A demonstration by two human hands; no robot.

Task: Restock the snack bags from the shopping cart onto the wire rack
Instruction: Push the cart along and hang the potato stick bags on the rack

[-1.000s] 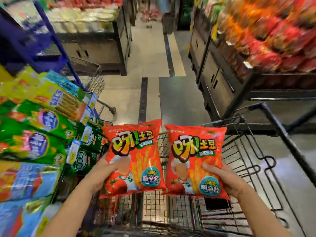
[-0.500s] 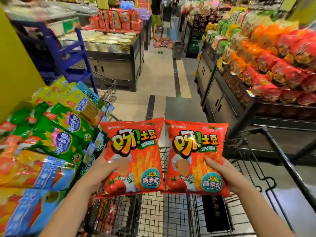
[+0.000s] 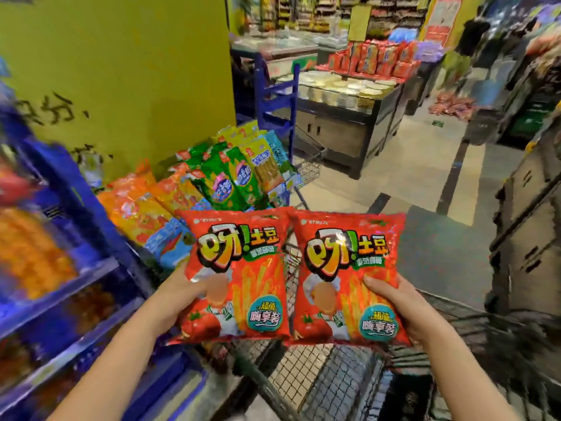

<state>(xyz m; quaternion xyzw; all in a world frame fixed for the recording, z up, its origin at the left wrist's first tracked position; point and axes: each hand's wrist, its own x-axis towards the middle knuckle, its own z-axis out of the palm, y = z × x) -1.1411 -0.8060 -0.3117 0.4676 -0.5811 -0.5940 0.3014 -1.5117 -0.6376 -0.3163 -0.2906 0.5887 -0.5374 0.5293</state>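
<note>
The shopping cart [image 3: 303,375] is cut off below; blue shelving [image 3: 60,299] is blurred.

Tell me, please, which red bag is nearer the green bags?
The left bag, gripped by the left hand; the right bag, in the right hand, is over the cart.

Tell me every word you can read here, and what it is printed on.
"呀!土豆": large, on the left red bag and the right red bag.
"超值" and "嗨享装": teal badge low on each bag.
Too blurred: the bags' small print, the yellow wall writing, the green packs.
</note>
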